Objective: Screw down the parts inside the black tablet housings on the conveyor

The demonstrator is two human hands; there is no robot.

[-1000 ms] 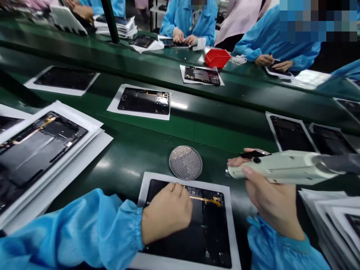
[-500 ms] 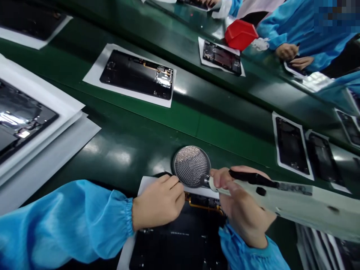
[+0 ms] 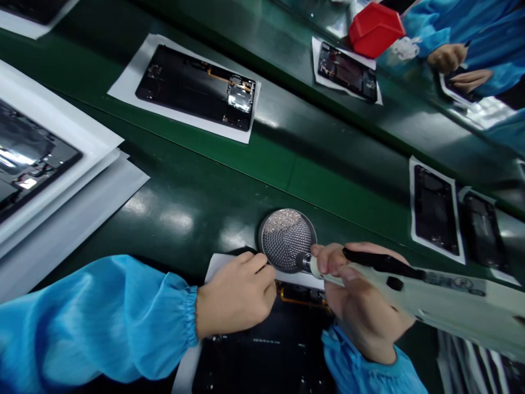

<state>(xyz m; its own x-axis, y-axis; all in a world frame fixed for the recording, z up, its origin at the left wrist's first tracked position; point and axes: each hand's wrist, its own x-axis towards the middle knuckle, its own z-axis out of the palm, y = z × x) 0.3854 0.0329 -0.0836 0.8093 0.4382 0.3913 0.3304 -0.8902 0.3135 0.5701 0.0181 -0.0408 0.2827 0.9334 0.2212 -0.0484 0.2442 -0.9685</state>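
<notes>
- Right hand point(image 3: 367, 309) wraps the pale driver point(image 3: 451, 306), fingers closed near its nose; tip over the near-right part of the round dish point(image 3: 283, 246).
- Bright bits point(image 3: 283, 219), probably screws, gather along the dish's far side.
- Left hand point(image 3: 238, 295) curled, fingers pressed together, above the far-left part of the open tablet point(image 3: 262, 358); cannot tell if it pinches anything.
- Tablet lies on a white sheet point(image 3: 186, 369), below the dish, partly under both hands.
- Step in hand, as judged: driver tip at the dish. Any move from here calls for clearing the rim without a knock.
- Edges: paper stack point(image 3: 84, 213) off left, another point(image 3: 467, 350) under the driver's right side. Open bench point(image 3: 192, 180) beyond the dish; little room between hands.
</notes>
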